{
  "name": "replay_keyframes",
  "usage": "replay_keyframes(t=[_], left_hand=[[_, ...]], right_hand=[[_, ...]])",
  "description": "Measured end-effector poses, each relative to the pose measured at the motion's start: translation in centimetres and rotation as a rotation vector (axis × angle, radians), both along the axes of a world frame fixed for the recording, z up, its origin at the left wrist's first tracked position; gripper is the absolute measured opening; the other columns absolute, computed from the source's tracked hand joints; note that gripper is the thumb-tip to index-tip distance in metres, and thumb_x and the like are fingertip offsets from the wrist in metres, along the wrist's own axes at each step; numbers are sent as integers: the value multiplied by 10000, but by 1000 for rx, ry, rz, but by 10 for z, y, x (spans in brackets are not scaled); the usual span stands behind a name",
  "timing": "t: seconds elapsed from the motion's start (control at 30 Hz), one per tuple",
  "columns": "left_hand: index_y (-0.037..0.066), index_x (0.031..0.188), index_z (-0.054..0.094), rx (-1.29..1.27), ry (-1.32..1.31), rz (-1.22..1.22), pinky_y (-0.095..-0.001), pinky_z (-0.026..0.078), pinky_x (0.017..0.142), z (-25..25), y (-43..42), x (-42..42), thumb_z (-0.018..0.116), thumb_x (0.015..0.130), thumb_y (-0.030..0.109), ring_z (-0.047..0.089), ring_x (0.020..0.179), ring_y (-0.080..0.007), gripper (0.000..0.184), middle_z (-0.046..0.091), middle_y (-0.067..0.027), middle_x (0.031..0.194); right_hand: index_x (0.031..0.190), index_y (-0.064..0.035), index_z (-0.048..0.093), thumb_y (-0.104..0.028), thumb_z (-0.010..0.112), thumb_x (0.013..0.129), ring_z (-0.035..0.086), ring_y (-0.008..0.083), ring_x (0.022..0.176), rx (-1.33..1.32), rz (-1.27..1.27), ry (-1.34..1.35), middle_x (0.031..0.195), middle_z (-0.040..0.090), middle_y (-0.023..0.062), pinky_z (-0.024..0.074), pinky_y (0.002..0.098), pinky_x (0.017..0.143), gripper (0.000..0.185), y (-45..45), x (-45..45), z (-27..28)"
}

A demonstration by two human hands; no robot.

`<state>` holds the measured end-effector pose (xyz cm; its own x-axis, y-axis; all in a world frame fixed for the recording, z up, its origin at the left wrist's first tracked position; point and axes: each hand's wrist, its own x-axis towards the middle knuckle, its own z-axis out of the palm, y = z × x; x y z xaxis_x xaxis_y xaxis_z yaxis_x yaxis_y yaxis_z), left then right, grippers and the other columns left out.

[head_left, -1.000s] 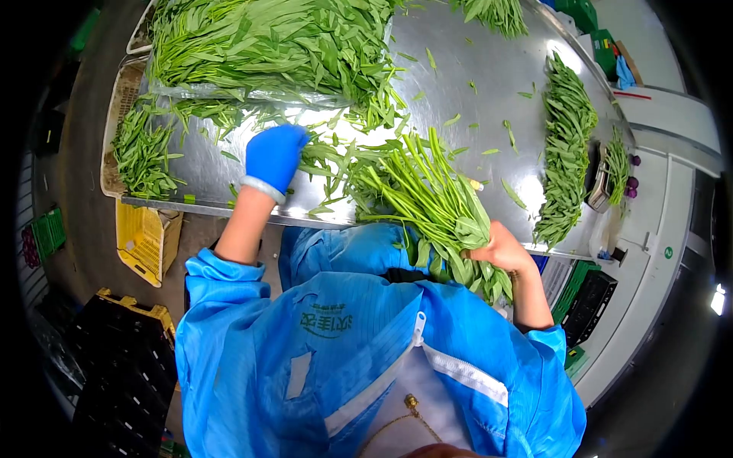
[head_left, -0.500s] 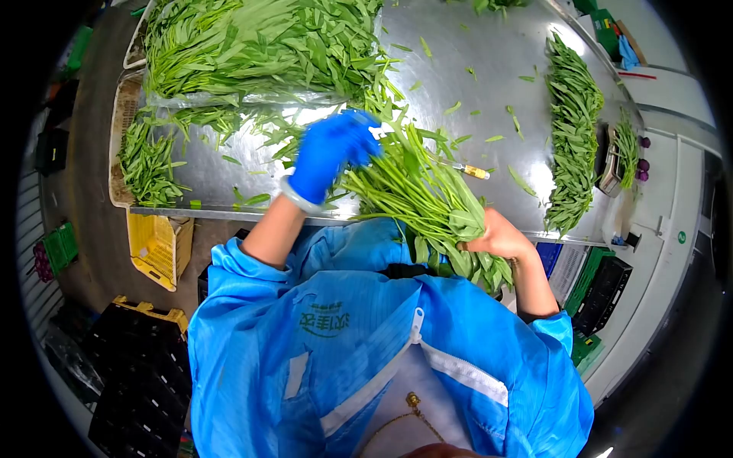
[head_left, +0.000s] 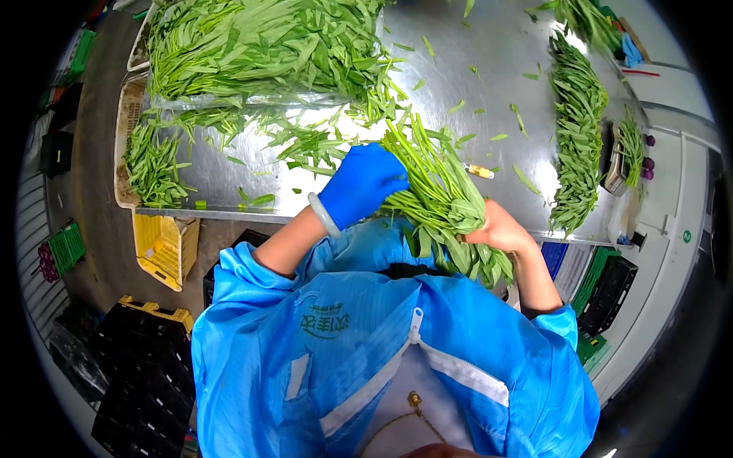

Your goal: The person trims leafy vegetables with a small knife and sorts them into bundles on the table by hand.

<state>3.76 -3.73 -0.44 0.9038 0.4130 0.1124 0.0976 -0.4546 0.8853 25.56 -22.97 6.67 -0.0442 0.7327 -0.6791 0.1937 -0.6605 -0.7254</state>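
Observation:
A bunch of water spinach (head_left: 435,179), long green stems with narrow leaves, lies slantwise over the near edge of the metal table. My bare right hand (head_left: 500,229) grips its leafy lower end, the fingers partly hidden behind leaves. My left hand (head_left: 363,183), in a blue glove, is curled against the stems from the left; its fingertips are partly out of sight. Just right of the stems lies a small tool with a yellow handle (head_left: 479,171). Loose leaves (head_left: 309,145) are scattered beyond my left hand.
A large heap of greens (head_left: 259,49) on plastic fills the far left. A long row of greens (head_left: 576,137) lies along the right side of the metal table (head_left: 489,84). Below the table's left edge stands a yellow crate (head_left: 164,248); black crates (head_left: 145,374) are stacked lower left.
My left hand has moved right and slightly down, onto the stems. My right hand still grips the bunch. More greens have appeared at the far right edge of the table.

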Motion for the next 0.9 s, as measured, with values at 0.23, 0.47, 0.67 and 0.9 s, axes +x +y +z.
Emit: replay_keyframes(t=[0.23,0.47,0.67,0.9], left_hand=[[-16,1136,606,-467,-88,788,-294,453,833,-44,84,-47,649,847,184,594,886,-178,354,633,-116,988],[24,1451,289,-904,272,-164,-316,354,1052,-83,7,-49,634,884,185,445,1279,-203,683,407,-111,1446],[12,1435,275,-1781,-524,-139,-396,372,1066,-40,-18,33,562,931,149,474,1251,-275,596,461,-192,1369],[-11,1236,513,-1497,-393,278,-372,510,876,-15,16,36,618,847,81,618,845,-189,413,614,-70,975]], right_hand=[[1065,18,626,21,688,695,577,121,872,23,-261,116,935,660,39,468,276,795,375,-15,2,-8],[1067,15,641,-1,674,704,612,154,899,113,-513,101,968,666,54,479,293,810,365,11,-15,4],[1269,-32,484,-19,666,674,658,267,819,177,263,-872,861,662,121,520,390,691,623,38,-60,-14],[1309,-19,440,-193,739,700,626,315,843,675,195,-947,932,613,130,522,380,712,701,62,-84,-13]])
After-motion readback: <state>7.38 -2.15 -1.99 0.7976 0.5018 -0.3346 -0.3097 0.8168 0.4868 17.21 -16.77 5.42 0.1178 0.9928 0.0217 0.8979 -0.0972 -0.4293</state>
